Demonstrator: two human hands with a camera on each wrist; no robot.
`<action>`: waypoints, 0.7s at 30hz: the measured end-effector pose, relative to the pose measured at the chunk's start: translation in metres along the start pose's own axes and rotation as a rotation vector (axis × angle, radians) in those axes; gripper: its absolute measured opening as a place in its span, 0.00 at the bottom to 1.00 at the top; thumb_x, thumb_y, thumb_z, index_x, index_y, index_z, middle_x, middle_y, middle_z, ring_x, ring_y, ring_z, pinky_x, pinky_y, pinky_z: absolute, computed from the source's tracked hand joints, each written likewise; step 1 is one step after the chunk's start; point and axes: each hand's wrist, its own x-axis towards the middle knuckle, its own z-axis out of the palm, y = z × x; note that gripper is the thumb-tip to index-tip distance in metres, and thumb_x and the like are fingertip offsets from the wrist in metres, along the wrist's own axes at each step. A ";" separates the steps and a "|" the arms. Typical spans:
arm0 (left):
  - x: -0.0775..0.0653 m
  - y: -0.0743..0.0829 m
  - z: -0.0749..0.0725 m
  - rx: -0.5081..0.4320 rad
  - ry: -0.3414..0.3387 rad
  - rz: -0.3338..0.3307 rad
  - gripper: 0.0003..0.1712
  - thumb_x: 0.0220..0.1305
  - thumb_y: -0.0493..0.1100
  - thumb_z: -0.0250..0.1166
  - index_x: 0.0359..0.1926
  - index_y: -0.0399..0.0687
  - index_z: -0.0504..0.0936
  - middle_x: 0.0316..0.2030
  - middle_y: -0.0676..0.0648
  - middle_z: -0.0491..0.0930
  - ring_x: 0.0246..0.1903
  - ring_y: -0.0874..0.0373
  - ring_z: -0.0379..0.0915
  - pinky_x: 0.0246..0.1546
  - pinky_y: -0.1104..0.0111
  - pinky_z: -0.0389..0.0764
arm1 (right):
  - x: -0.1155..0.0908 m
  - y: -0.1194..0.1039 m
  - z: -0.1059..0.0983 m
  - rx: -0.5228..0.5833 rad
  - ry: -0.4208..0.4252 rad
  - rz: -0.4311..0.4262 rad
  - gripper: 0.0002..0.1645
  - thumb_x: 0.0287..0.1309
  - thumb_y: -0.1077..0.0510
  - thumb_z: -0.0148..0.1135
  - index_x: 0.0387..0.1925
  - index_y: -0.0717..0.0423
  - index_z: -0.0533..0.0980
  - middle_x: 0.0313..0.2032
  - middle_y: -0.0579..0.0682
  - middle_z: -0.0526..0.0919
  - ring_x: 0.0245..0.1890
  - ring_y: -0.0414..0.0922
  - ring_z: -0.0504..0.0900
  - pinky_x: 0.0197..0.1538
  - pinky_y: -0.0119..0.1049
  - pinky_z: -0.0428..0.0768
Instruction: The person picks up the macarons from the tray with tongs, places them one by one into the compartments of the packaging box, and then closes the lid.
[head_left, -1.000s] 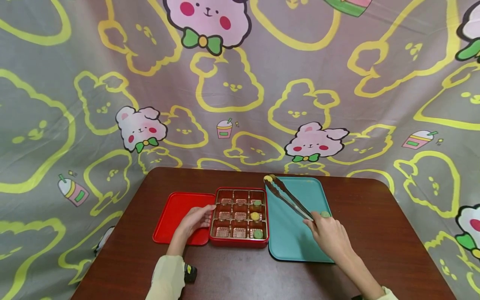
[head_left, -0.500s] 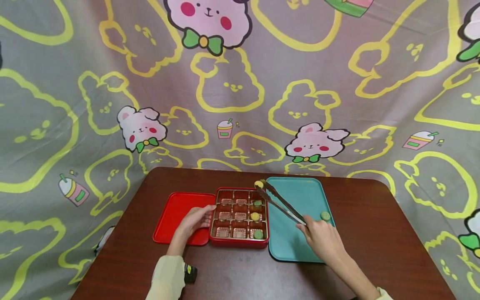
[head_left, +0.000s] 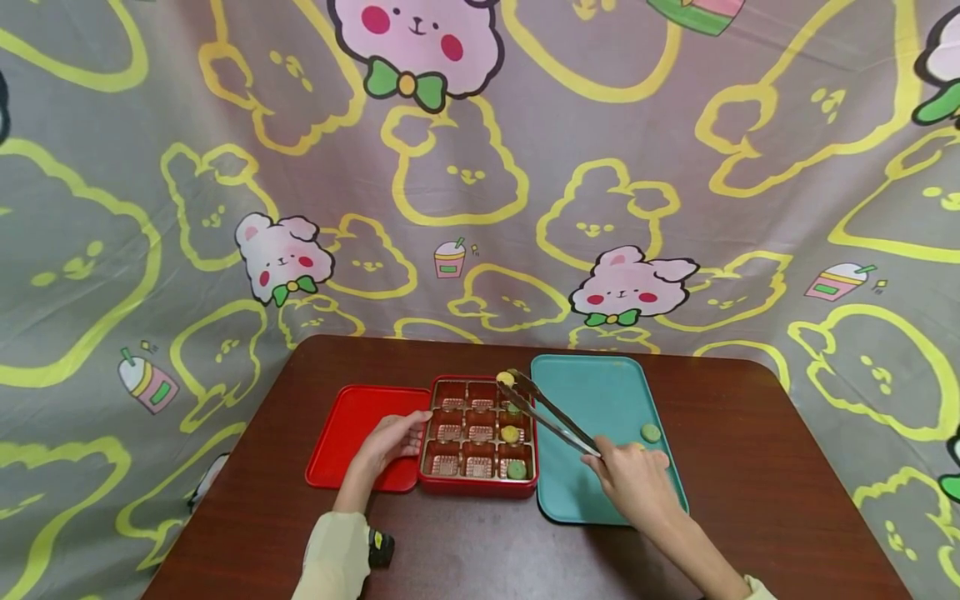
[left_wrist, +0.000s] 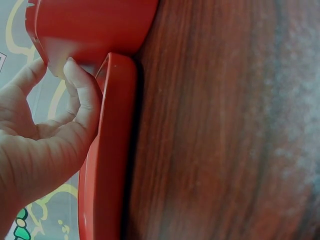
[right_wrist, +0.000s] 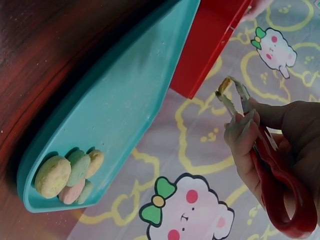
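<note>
My right hand (head_left: 637,483) grips metal tongs with red handles (right_wrist: 295,227), whose tips pinch a yellow macaron (head_left: 506,379) over the back right part of a red box (head_left: 480,487). The box has a brown-gold divided insert. In its right column lie a green macaron (head_left: 513,409) partly behind the tongs, a yellow macaron (head_left: 510,434) in the middle and a green macaron (head_left: 517,470) in front. My left hand (head_left: 393,437) touches the box's left side, thumb and fingertips against its wall in the left wrist view.
A teal tray (head_left: 577,496) stands right of the box. Several macarons, including a pink macaron (right_wrist: 72,191), are gathered at one end of it. A flat red lid or tray (head_left: 348,433) lies left of the box, under my left hand. A patterned curtain (head_left: 465,300) hangs behind the table.
My right hand has moved left with the tongs, carrying the yellow macaron from the teal tray's back left corner to over the box. My left hand stays at the box's side.
</note>
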 end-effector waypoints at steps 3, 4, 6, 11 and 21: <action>0.000 -0.001 0.000 -0.001 -0.005 0.003 0.18 0.70 0.51 0.67 0.30 0.42 0.86 0.24 0.49 0.82 0.22 0.62 0.76 0.28 0.72 0.82 | -0.001 -0.003 0.001 0.011 -0.013 0.010 0.25 0.57 0.54 0.76 0.22 0.51 0.64 0.10 0.40 0.59 0.11 0.42 0.62 0.20 0.39 0.48; 0.001 -0.001 0.000 0.000 -0.006 0.004 0.18 0.70 0.51 0.67 0.30 0.42 0.86 0.24 0.49 0.82 0.22 0.62 0.76 0.28 0.72 0.82 | -0.001 -0.004 0.002 0.019 -0.016 0.011 0.25 0.57 0.54 0.76 0.22 0.51 0.64 0.10 0.41 0.60 0.11 0.42 0.64 0.20 0.40 0.49; 0.001 -0.002 0.000 0.002 -0.006 0.005 0.18 0.70 0.52 0.67 0.30 0.42 0.86 0.24 0.49 0.82 0.22 0.61 0.76 0.28 0.72 0.82 | -0.001 -0.005 0.003 0.040 -0.027 0.012 0.24 0.57 0.55 0.75 0.23 0.51 0.65 0.11 0.41 0.61 0.12 0.42 0.65 0.19 0.41 0.53; 0.002 -0.003 0.000 0.024 -0.006 0.006 0.19 0.70 0.52 0.66 0.31 0.40 0.85 0.24 0.49 0.82 0.23 0.60 0.76 0.29 0.72 0.82 | -0.001 -0.006 0.006 0.081 -0.056 0.007 0.22 0.59 0.57 0.75 0.24 0.52 0.67 0.12 0.41 0.63 0.11 0.40 0.64 0.15 0.38 0.62; 0.002 -0.003 0.000 0.038 0.010 0.009 0.19 0.70 0.52 0.67 0.32 0.40 0.85 0.25 0.49 0.82 0.24 0.59 0.75 0.30 0.72 0.82 | -0.002 -0.011 0.008 0.113 -0.110 0.022 0.20 0.60 0.56 0.74 0.25 0.52 0.68 0.13 0.41 0.65 0.12 0.41 0.68 0.15 0.38 0.67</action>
